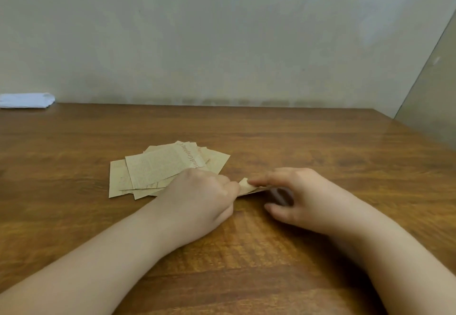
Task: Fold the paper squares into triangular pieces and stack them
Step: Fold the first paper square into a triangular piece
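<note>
Wooden table (320,147) against a pale wall: between the hands lies a folded paper piece (248,187), long axis left to right, tip raised. Left hand (199,196) curls, pinching its left end; right hand (296,191) presses loosely spread fingers on it. Paper squares (158,169) lie fanned just left.

Single head-worn wide-angle view, looking forward and down, close over the table (320,147), facing a wall (222,31) at its far edge
</note>
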`<state>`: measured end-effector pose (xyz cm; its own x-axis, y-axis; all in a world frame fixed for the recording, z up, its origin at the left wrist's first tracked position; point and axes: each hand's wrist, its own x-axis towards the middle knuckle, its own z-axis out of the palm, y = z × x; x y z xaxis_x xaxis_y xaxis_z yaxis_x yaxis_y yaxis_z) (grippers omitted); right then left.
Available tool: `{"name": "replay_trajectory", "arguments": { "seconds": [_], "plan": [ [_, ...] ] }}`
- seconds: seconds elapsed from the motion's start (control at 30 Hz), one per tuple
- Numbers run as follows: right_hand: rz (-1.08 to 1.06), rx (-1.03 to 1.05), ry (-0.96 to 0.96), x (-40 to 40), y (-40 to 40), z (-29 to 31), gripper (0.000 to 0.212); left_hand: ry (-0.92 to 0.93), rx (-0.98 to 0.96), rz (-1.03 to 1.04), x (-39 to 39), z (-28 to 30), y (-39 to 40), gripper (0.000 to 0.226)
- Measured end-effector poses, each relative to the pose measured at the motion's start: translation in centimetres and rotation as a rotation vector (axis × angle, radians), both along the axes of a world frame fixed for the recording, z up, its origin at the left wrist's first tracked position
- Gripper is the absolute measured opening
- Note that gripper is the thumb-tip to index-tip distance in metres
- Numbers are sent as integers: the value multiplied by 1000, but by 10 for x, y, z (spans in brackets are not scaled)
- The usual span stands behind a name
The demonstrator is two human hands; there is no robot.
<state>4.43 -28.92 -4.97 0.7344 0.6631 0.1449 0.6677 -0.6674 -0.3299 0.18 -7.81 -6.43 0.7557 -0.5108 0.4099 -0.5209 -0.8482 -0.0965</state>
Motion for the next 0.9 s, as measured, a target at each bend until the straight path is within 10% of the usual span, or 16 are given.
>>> {"name": "replay_trajectory", "arguments": {
  "seconds": [0.23, 0.5, 0.67, 0.9],
  "plan": [
    [-249, 558, 210, -3, 9, 8, 10, 261, -812, 236, -3, 1, -6, 15],
    [-473, 206, -16, 0, 20, -12, 56, 236, -399, 177, -2, -11, -11, 8],
    [-257, 85, -87, -19, 24, -5, 19, 215, -412, 190, -1, -13, -10, 10],
    [-315, -109, -126, -9, 18, -7, 24, 321, -422, 124, 1, -11, 1, 14]
  ]
}}
